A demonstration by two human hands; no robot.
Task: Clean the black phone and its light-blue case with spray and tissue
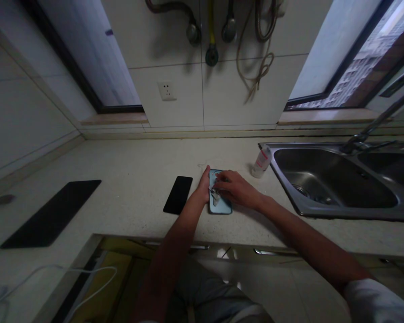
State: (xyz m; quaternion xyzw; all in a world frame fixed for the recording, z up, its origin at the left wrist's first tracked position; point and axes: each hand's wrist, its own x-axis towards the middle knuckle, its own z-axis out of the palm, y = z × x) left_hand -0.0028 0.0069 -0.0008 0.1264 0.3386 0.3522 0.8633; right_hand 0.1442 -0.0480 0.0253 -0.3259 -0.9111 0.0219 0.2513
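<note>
A light-blue phone case [223, 207] lies on the pale countertop [134, 166] in front of me. My left hand [203, 185] grips its left edge, with the thumb along the side. Over the case's upper right, my right hand [238, 187] has its fingers bent around a crumpled whitish wipe [216, 198] that rests against the inner surface. Part of the wipe is hidden under the fingers. Just left of my left hand, a black phone [178, 194] lies flat, its dark face up. A clear bottle with a red-and-white label [261, 160] is beyond my right hand, beside the sink.
A steel double sink [336, 179] with a faucet [360, 139] fills the right side. At left lie a dark flat board [54, 213] and a white cable [84, 270]. Pipe fittings [211, 54] and a socket [167, 90] are on the tiled wall.
</note>
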